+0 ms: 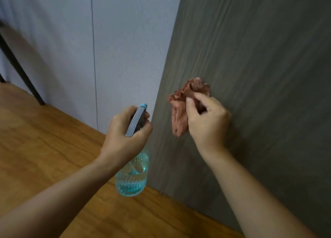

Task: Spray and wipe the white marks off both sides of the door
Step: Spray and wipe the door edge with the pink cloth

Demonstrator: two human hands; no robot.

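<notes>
We seem to be in a home: a wood floor [44, 148] at lower left, a pale panelled wall [71, 49] above it, a grey wood-grain door [259, 58] at right.

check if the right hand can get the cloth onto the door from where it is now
Probably yes: the right hand grips the cloth right in front of the door, nothing between them; whether they already touch is unclear.
</notes>
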